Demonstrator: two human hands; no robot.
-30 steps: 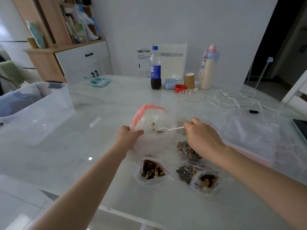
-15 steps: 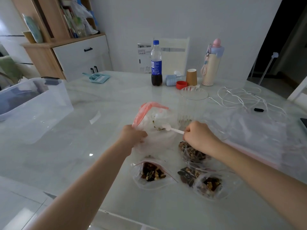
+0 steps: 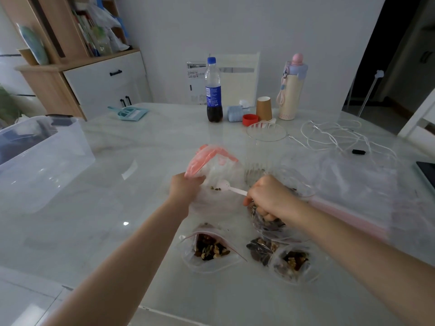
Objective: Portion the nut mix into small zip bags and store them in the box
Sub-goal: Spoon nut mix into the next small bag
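My left hand [image 3: 186, 187] grips the rim of a small clear zip bag [image 3: 217, 175] with a red zip strip, holding it open above the table. A few nuts lie inside it. My right hand [image 3: 270, 198] holds a white plastic spoon [image 3: 231, 187] whose bowl is inside the bag mouth. Several filled zip bags of nut mix [image 3: 210, 249] lie on the table in front of me, one under my right hand. The clear plastic storage box [image 3: 40, 156] stands at the left.
A clear glass jar [image 3: 266, 147] stands just behind the bag. Large flat clear bags [image 3: 357, 184] lie at the right, with white cables [image 3: 334, 135] beyond. A cola bottle [image 3: 213, 90], paper cup [image 3: 264, 108] and flask [image 3: 290, 88] stand at the back.
My right hand has dropped lower and the spoon has tipped down into the bag, leaving a few nuts inside. My left hand keeps its grip on the bag.
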